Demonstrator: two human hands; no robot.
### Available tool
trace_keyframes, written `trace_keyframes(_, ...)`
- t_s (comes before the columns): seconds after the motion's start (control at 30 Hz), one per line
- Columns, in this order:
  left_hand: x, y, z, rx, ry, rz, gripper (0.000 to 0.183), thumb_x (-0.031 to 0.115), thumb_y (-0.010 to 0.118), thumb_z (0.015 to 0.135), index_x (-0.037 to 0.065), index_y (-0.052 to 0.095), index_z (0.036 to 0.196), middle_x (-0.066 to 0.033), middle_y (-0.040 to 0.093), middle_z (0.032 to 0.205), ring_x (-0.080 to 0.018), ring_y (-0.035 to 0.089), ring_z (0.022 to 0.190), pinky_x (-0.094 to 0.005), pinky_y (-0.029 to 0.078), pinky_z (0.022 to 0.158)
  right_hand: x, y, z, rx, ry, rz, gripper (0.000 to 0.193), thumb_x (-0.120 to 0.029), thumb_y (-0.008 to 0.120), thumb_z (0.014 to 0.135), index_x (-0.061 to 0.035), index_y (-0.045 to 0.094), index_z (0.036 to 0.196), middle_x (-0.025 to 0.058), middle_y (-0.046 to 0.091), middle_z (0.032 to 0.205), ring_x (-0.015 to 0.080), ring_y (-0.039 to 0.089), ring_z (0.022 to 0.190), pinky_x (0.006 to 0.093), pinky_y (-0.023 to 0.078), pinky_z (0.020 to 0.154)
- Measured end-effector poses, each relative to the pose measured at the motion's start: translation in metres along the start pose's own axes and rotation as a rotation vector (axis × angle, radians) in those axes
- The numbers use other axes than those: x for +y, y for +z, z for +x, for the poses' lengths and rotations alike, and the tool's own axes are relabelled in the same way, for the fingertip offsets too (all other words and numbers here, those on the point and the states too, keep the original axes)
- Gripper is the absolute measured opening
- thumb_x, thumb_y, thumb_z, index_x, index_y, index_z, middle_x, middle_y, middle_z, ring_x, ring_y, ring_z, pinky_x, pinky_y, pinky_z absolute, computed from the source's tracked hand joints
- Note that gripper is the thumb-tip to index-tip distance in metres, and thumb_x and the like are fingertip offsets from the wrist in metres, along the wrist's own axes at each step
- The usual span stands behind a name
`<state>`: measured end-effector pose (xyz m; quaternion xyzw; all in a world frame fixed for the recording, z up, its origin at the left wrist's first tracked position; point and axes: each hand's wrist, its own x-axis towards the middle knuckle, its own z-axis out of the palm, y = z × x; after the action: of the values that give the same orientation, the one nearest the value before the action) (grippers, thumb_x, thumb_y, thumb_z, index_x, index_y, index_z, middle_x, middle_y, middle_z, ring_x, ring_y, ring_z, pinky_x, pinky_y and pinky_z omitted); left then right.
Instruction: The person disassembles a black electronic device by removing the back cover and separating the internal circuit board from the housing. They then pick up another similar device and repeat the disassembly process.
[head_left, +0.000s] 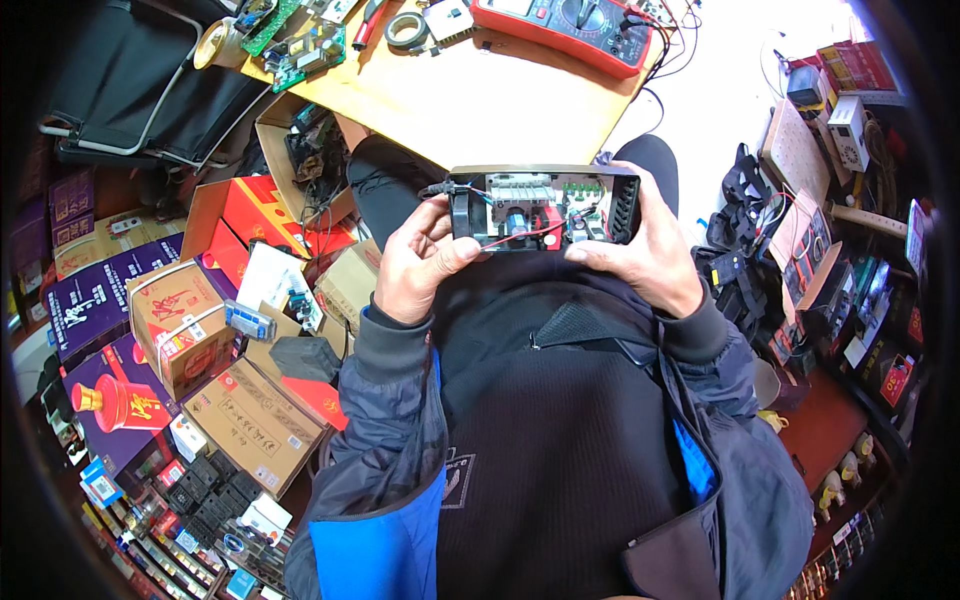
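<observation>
Both hands hold an opened electronic unit [550,205], a dark case with a pale circuit board inside, above my lap. Its left end carries what looks like a black fan [463,213]; the right end has a slotted black wall. A red wire [520,236] runs across the front of the board, near a metal heat sink and several small green parts. My left hand [425,258] grips the left end, thumb along the lower edge. Around the right end closes my right hand [650,250], its thumb on the lower front edge. Most fingers are hidden behind the case.
Ahead stands a yellow table [480,110] with a red multimeter [575,30], a tape roll [406,32] and green circuit boards [308,55]. Cartons [255,425] and a red bottle [125,402] crowd the left. A black folding chair [130,80] is far left; straps [738,225] hang right.
</observation>
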<state>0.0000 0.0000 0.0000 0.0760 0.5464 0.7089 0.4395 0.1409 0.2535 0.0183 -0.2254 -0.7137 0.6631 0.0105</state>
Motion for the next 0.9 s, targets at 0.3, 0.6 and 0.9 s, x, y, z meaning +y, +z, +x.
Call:
trace_keyframes(0.3, -0.016, 0.019, -0.018, 0.030, 0.120, -0.046, 0.083, -0.004, 0.086, 0.084, -0.003, 0.043, 0.155, -0.0157, 0.062, 0.140, -0.0214, 0.063, 0.129, -0.0323, 0.053, 0.107, 0.008, -0.007, -0.007, 0.178, -0.160, -0.317, 0.093, -0.024, 0.102, 0.067, -0.0011, 0.047, 0.138, 0.0137, 0.067, 0.119, 0.0213, 0.066, 0.109, 0.0354, 0.053, 0.100)
trace_keyframes(0.6, -0.013, 0.049, -0.026, -0.042, 0.685, 0.546, 0.061, -0.004, 0.089, 0.074, 0.000, 0.066, 0.131, -0.0261, 0.067, 0.138, -0.0365, 0.070, 0.123, -0.0405, 0.053, 0.106, 0.048, -0.016, -0.011, 0.308, -0.606, -0.115, 0.110, -0.021, 0.107, 0.054, -0.0067, 0.042, 0.141, 0.0151, 0.058, 0.131, 0.0242, 0.060, 0.122, 0.0384, 0.049, 0.106)
trace_keyframes(0.9, -0.013, 0.064, -0.035, -0.210, 0.823, 0.649, 0.051, -0.012, 0.079, 0.081, 0.003, 0.069, 0.129, -0.0257, 0.064, 0.140, -0.0445, 0.066, 0.128, -0.0493, 0.055, 0.108, 0.073, -0.022, -0.034, 0.343, -0.607, 0.132, 0.106, -0.019, 0.106, 0.059, -0.0108, 0.038, 0.140, 0.0249, 0.055, 0.141, 0.0275, 0.058, 0.129, 0.0420, 0.049, 0.109)
